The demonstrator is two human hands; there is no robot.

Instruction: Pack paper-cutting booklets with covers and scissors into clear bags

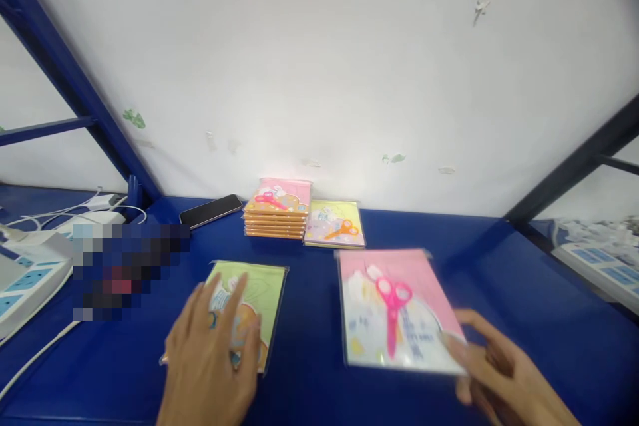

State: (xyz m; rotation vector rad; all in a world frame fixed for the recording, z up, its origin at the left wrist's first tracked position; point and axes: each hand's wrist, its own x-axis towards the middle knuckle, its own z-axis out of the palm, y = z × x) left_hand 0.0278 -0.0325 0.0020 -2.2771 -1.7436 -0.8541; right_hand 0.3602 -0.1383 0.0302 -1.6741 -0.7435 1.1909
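Note:
My left hand [214, 339] lies with its fingers spread over a green craft booklet [264, 286] in a clear sleeve, covering part of its picture. Pinched by its lower right corner, a pink and white craft booklet [364, 319] is in my right hand [499, 359]. Pink scissors [393, 309] show on the front of that booklet, inside its clear sleeve. Against the wall rises a stack of packed booklets [276, 213], the top one pink with pink scissors. Touching or close beside it is a lower pile of yellow booklets [335, 223] with orange scissors on top.
A black phone [211, 211] lies left of the stack on the blue table [309, 399]. White power strips [37, 283] with cables are at the left edge. Another power strip [599, 269] sits at the right. A pixelated patch hides something at left.

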